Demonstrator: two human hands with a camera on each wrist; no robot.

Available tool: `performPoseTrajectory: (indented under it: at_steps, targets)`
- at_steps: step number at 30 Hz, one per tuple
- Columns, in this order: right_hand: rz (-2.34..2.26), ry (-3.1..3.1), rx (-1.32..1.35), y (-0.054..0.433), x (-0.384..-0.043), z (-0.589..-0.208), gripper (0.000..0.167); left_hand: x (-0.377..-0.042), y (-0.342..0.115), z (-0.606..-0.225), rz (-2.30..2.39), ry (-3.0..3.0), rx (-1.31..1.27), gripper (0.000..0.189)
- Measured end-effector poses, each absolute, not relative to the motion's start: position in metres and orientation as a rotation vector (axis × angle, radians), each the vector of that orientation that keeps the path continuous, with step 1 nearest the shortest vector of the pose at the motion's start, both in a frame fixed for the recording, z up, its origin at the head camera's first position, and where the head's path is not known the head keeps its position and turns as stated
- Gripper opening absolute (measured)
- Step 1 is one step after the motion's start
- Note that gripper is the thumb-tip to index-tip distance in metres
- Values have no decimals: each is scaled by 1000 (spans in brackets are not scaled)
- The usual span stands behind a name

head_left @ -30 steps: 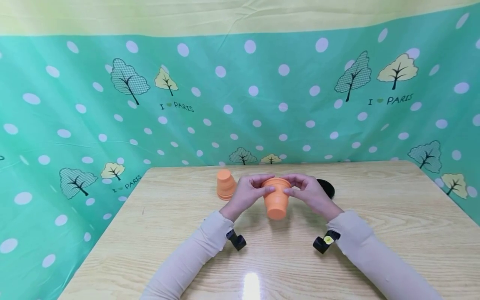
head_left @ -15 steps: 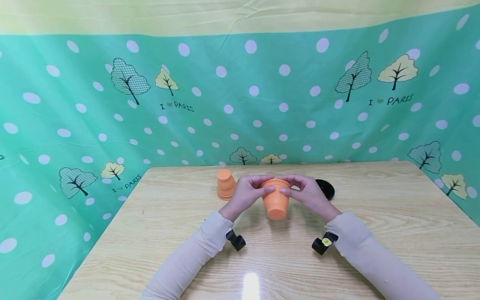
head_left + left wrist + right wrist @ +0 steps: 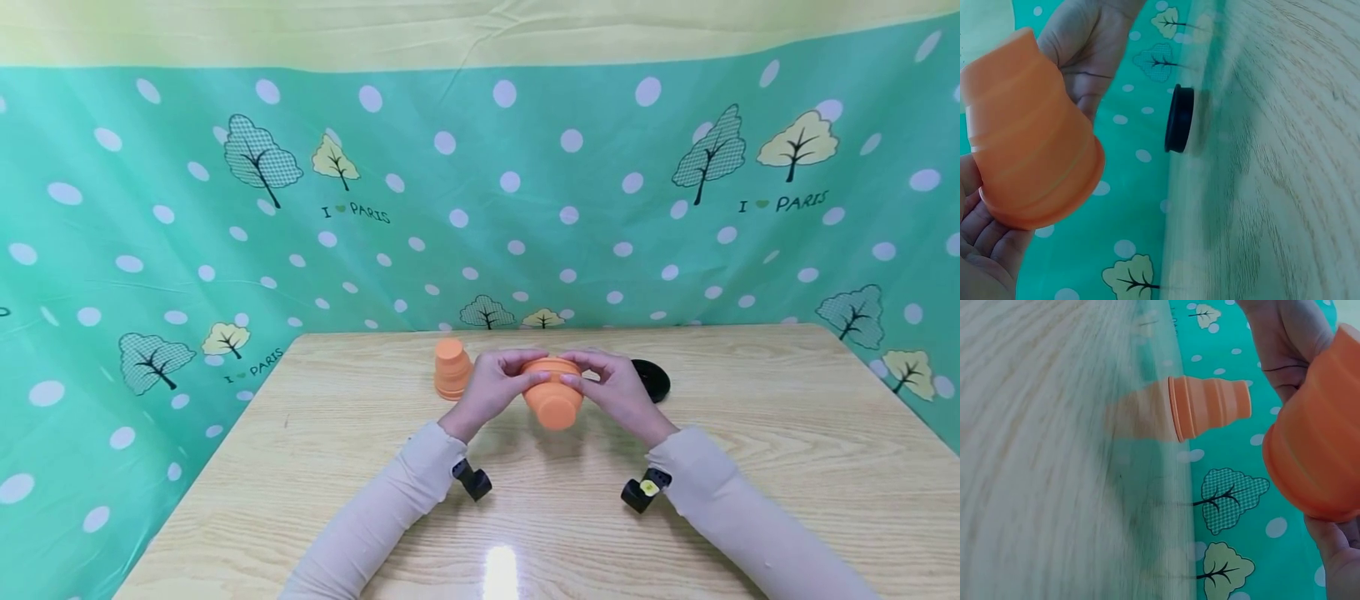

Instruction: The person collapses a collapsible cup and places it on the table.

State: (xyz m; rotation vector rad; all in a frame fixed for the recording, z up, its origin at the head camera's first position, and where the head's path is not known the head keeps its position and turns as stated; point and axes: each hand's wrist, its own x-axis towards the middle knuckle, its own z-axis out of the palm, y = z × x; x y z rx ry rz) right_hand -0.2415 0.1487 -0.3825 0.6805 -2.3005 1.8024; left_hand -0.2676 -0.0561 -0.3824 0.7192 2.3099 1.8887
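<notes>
Orange cup (image 3: 557,402), tilted, between left grip (image 3: 495,383) and right grip (image 3: 617,387)

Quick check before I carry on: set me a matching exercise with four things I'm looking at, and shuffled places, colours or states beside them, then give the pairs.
Things:
1. Middle orange cup
2. Leftmost orange cup
3. Black dish
4. Backdrop cloth

Places, colours, states:
A. Standing on the table, narrow end up
B. Mostly green, with pale dots and printed trees
C. Held off the table by the left hand and the right hand
D. On the table, to the person's right

Right pairs: 1-C, 2-A, 3-D, 4-B.
</notes>
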Motion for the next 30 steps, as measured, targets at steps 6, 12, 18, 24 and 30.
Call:
performPoseTrajectory:
  at_steps: [6,12,18,24,30]
  targets:
    - [1708,-2269,660,142,-231,-370,26,-267,-55,-382,1910,2313,748,38]
    - [1666,-2146,651,139,-231,-372,24,-259,-55,-368,1914,2311,772,34]
    - [1810,-2013,500,138,-230,-371,28,-253,-55,-359,1948,2221,782,38]
    - [1830,-1965,481,139,-232,-371,26,-265,-53,-375,1947,2157,793,45]
    - [1800,-1915,508,138,-235,-374,24,-269,-50,-379,1991,2210,824,40]
